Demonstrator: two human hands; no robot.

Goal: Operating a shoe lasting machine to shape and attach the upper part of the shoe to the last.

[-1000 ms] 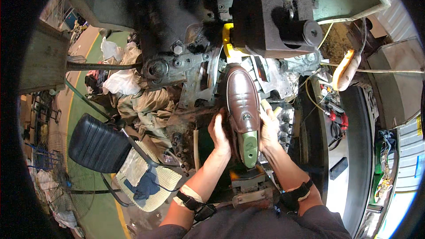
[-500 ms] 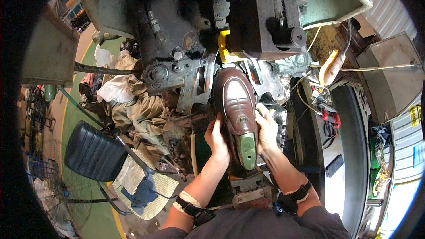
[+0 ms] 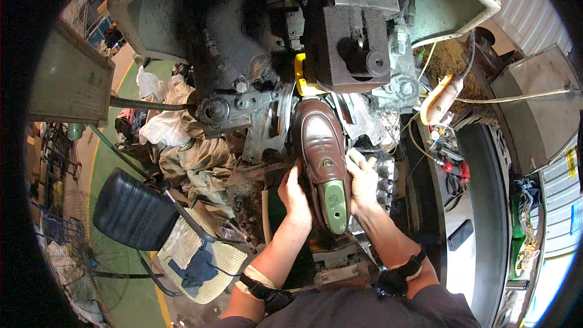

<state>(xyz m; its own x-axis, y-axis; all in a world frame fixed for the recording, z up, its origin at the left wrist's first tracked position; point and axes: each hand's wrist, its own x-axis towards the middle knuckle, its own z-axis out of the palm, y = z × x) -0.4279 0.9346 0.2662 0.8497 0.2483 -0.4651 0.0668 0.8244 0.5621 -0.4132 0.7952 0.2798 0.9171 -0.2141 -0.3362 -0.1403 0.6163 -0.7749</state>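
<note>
A brown leather loafer [image 3: 319,136] sits on a green shoe last [image 3: 333,203], its toe pointing away from me into a dark machine. My left hand [image 3: 296,194] grips the shoe's left side, and my right hand [image 3: 362,182] grips its right side near the heel. The bare heel end of the last shows a small hole. At the toe, a yellow machine part [image 3: 305,76] lies just beyond, with metal plates [image 3: 280,115] flanking it. The fingers' undersides are hidden by the shoe.
The black machine head [image 3: 346,36] overhangs the toe. To the left stand a black chair [image 3: 136,209] and a heap of cloth and bags [image 3: 182,146]. On the right, a phone [image 3: 460,235] lies on a bench, and a yellow-edged lamp [image 3: 438,100] hangs by cables.
My view has shifted slightly, so the machine appears a little lower and further left. Both hands keep hold of the shoe at the machine.
</note>
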